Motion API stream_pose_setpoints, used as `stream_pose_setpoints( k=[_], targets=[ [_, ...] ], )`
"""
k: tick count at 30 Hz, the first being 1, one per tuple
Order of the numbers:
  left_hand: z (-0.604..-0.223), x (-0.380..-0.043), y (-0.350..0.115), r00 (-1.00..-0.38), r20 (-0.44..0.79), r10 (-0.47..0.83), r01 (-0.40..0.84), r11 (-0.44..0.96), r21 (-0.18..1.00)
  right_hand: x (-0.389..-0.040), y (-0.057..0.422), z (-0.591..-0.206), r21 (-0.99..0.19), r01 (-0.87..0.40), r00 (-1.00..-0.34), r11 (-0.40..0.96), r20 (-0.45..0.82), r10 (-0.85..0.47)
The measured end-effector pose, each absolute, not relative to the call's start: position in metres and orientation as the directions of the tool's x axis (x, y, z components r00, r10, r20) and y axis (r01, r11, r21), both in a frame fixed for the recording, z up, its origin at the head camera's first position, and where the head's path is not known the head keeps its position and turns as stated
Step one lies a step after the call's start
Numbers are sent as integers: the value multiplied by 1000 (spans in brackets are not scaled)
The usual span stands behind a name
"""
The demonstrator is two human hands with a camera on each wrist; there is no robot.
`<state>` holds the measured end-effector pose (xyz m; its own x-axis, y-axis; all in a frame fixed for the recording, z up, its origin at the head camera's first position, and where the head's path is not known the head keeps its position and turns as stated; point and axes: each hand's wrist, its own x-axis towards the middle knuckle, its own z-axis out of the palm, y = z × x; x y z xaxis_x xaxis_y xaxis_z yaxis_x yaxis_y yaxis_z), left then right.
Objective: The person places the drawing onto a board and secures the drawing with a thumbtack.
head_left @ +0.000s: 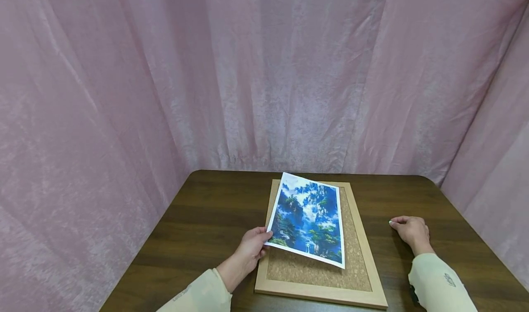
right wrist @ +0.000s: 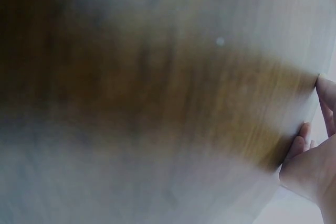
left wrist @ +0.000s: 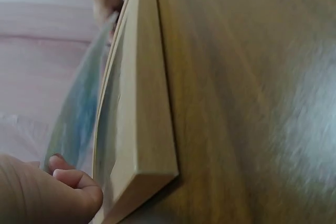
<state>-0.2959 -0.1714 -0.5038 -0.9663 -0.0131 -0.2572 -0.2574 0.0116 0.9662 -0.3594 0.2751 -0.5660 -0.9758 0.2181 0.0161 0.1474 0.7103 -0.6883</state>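
My left hand [head_left: 250,248] pinches the lower left corner of a printed landscape picture [head_left: 307,220], blue mountains and trees with a white border. The print is held tilted above a wood-framed cork board [head_left: 357,243], covering much of its upper part. In the left wrist view, the left hand [left wrist: 47,190] grips the print [left wrist: 79,106] beside the board's frame [left wrist: 149,77]. To the right of the board, my right hand [head_left: 411,233] is low over the table, with a tiny white thing [head_left: 391,222] at its pinched fingertips. Its kind is too small to tell.
The board lies on a dark brown wooden table [head_left: 206,229] with rounded far corners. Pink curtains [head_left: 289,82] hang behind the table and along both sides. A small pale spot [right wrist: 220,41] shows on the tabletop in the right wrist view.
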Motion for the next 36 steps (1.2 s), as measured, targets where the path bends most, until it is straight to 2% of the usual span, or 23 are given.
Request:
stream_pose_setpoints(
  k=[6,21,36],
  targets=[
    [-504,-301,-180,-970,-229,79,-229,14,973,-352,264,-529,-637,153,-961,755,81,263],
    [-499,-311,-187,-951,-261,166,-249,90,964,-352,246,-538,-668,191,-946,719,70,317],
    [-496,-309,-190,-945,-278,175,-264,98,960,-349,243,-537,-685,206,-941,699,56,332]
  ],
)
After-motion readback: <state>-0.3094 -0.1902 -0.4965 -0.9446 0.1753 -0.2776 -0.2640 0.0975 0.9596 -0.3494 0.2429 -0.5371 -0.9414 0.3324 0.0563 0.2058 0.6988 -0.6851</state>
